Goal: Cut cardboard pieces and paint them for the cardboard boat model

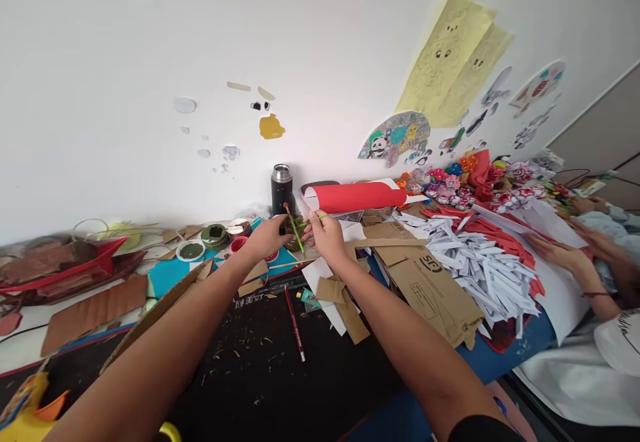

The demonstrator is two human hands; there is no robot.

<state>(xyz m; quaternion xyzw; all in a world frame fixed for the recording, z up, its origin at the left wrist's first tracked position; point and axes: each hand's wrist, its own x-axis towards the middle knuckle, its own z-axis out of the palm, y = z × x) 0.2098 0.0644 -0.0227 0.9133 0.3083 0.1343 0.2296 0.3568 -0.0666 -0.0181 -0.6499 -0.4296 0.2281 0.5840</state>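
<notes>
My left hand is curled at the side of a small dark paint pot, fingers and thumb against it. A paintbrush with a lime-green handle slants across the front of this pot, its brownish bristles up. My right hand is closed just to the right, pinching a thin lime-green stick that shows above the fingers; its far end is too small to make out. Behind both hands stands an open black thermos flask. Tubs of green paint and red paint lie left of my left hand.
A red corrugated roll lies along the wall. Flattened cardboard and a heap of folded white paper strips cover the right side, where another person's hands rest. A red pencil and a yellow glue gun are nearer.
</notes>
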